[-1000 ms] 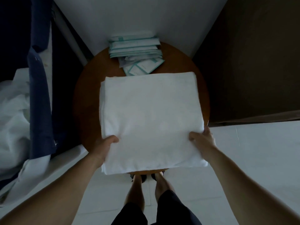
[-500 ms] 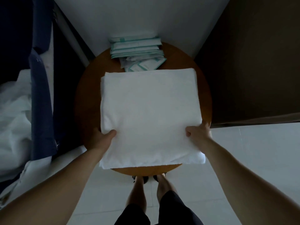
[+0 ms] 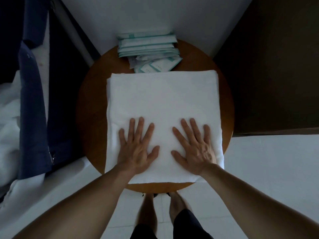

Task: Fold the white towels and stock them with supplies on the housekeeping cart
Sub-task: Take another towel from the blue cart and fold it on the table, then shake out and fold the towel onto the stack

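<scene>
Change: both hands have let go of the towel's side edges, gripped half a second ago, and now lie on top of it.
- Left hand (image 3: 138, 149): flat, fingers straight and spread, pressing the towel's near half and holding nothing.
- Right hand (image 3: 195, 149): the same, apart from the left.
- Folded white towel (image 3: 162, 97): lies on the round wooden table (image 3: 93, 109), near right corner past the rim.
- Step, judged: smoothing a finished fold.
- Next move calls for a two-sided grip that keeps the layers square. No cart can be identified.
- Teal-edged packets (image 3: 146, 44): stacked at the table's far edge.
</scene>
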`<control>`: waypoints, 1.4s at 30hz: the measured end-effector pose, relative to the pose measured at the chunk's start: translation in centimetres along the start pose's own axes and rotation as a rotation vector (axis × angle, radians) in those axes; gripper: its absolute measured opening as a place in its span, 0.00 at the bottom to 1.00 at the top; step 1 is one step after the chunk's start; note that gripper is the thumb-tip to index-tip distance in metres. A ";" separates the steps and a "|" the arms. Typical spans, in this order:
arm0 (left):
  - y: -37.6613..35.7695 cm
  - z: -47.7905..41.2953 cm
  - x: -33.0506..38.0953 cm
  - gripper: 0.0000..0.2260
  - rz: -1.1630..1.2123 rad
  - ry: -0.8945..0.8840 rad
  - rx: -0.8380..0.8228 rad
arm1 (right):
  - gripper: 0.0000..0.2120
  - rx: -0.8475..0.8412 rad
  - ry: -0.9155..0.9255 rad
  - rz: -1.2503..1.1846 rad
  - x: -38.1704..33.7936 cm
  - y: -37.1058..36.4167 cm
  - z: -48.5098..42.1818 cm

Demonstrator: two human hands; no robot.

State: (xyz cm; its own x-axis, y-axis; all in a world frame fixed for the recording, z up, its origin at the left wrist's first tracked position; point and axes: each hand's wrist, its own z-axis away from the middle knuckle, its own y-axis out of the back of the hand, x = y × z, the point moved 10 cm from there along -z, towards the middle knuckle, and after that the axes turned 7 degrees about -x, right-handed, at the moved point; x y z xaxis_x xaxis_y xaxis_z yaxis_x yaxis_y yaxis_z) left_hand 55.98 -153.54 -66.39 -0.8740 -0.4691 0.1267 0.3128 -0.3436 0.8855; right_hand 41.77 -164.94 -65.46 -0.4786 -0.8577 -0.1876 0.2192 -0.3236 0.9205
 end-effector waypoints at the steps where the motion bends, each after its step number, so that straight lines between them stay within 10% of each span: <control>1: -0.2 -0.2 -0.1 0.35 0.000 -0.007 0.008 | 0.36 0.016 -0.001 0.010 0.0 -0.2 -0.1; 13: 7.9 1.8 -2.9 0.35 -0.102 -0.009 -0.070 | 0.36 -0.033 -0.079 -0.040 -1.1 5.4 -0.5; 28: 31.0 16.4 -22.5 0.32 0.150 0.467 0.383 | 0.39 0.209 0.337 -0.197 -23.8 29.7 -8.6; 34: 26.7 23.5 -37.6 0.32 0.296 0.710 0.306 | 0.43 -0.103 0.503 -0.118 -37.0 24.8 -12.4; 42: 20.1 22.0 -48.0 0.31 0.445 0.547 0.130 | 0.67 -0.651 0.311 0.090 -48.1 7.7 -16.8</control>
State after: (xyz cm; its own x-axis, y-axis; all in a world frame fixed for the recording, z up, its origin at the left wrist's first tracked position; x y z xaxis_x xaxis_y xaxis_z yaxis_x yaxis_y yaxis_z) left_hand 95.98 -120.01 -44.86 -0.3515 -0.8945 0.2761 0.5199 0.0588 0.8522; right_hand 80.81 -132.84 -55.16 -0.1918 -0.9349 -0.2985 0.7541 -0.3351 0.5649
